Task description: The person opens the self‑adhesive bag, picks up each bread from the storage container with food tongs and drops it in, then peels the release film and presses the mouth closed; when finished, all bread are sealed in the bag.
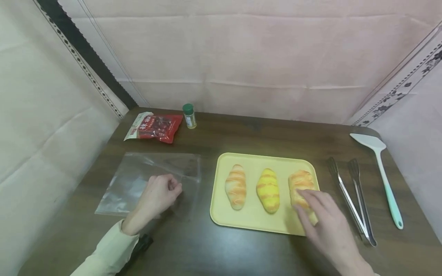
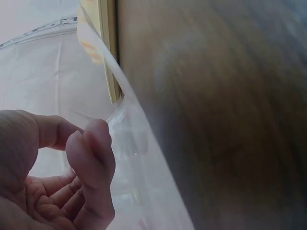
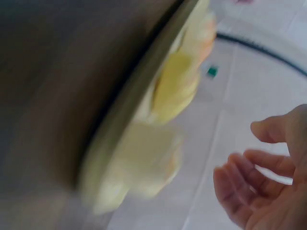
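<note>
Left of frame, left hand [image 1: 159,193] with fingertips clamped on plastic bag [image 1: 131,186], lower right, right hand [image 1: 326,218] (thumb and fingers apart) near bread [image 1: 301,178] on yellow tray [image 1: 251,191].

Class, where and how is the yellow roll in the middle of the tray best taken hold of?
Probably across its wide middle, coming from above: the yellow roll lies flat, narrowing toward both ends, and bare tray on either side leaves room for a grip.

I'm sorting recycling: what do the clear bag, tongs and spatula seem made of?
Clear bag: thin, glossy plastic film, see-through and creased. Tongs: polished metal, likely stainless steel, given bright reflections. Spatula: smooth, pale mint surface suggests plastic or silicone; unclear which.
</note>
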### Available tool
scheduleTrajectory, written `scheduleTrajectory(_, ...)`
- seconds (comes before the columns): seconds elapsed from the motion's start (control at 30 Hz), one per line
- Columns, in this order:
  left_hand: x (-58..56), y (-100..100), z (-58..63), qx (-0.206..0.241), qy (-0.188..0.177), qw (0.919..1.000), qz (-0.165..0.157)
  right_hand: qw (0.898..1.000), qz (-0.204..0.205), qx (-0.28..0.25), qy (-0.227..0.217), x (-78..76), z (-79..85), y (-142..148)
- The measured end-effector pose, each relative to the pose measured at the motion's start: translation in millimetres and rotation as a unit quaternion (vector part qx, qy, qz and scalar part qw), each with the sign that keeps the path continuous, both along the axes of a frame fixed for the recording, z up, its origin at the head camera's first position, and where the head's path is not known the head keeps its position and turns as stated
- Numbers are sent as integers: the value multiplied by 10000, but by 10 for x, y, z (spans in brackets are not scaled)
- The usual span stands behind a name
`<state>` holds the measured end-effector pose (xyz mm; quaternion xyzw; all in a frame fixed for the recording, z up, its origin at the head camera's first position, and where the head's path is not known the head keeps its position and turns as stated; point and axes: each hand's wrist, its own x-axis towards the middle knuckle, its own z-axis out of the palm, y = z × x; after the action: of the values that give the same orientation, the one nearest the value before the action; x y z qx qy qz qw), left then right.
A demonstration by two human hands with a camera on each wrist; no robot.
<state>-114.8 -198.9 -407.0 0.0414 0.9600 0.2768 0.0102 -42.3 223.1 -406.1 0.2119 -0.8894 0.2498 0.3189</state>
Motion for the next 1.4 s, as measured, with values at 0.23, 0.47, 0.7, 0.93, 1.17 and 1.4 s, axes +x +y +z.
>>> scheduleTrajectory(0.23, 1, -8, 1, -81, -105, 9999, 64, 9844, -1506, 8, -914, -75, -117, 691)
scheduleTrajectory(0.47, 6, -3, 16, -110, -104, 9999, 33, 9380, -2415, 513, -2432, -144, -171, 1133)
scheduleTrajectory(0.7, 19, 7, 6, -223, 38, 9997, 0, 9123, -2397, 918, -3190, -244, -177, 1251)
scheduleTrajectory(0.93, 14, 27, 22, -311, 73, 9995, 17, 8797, -2328, 1108, -3997, -314, -170, 1296)
scheduleTrajectory(1.17, 19, 30, 38, -332, 103, 9994, 9, 8682, -2335, 1119, -4233, -340, -141, 1302)
scheduleTrajectory(1.4, 30, 24, 49, -305, 60, 9995, 32, 8685, -2322, 1028, -4256, -295, -146, 1284)
